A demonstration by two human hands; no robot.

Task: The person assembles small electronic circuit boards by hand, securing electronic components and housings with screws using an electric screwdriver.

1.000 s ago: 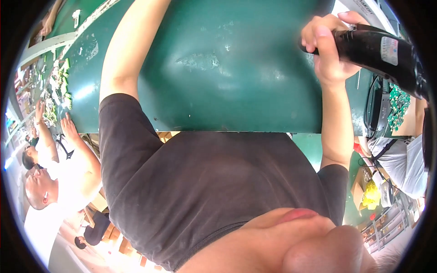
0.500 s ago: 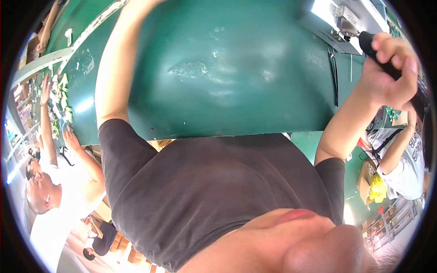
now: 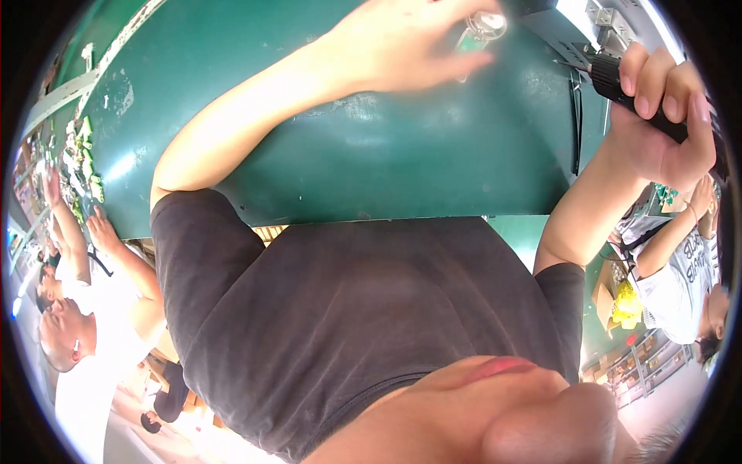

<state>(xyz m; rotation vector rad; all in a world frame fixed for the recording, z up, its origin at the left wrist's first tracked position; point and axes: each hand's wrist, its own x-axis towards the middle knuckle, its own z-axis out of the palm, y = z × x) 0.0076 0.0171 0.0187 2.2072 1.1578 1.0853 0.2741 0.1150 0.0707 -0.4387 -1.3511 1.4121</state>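
Observation:
My left hand [image 3: 406, 46] reaches over the far middle of the green table, thumb and fingers around a small clear round piece [image 3: 487, 26] with a green circuit board at it. Motion blurs the fingertips and part of the piece. On the right, my right hand [image 3: 666, 127] is wrapped around a black electric screwdriver [image 3: 609, 76]. Its bit points left, in front of a silver metal box [image 3: 614, 27] and apart from the piece. A pair of dark tweezers [image 3: 576, 127] lies on the table below the bit.
The green tabletop [image 3: 433, 166] has worn patches and a front edge close to my body. Co-workers sit at both sides, one in white [image 3: 116, 309] at left. Green-and-white parts [image 3: 81, 158] lie along the left; a yellow bag [image 3: 626, 305] sits in a carton at right.
My left hand has come from the far left edge to the middle, bringing the clear piece into view. The screwdriver's tip has drawn left, away from the metal box.

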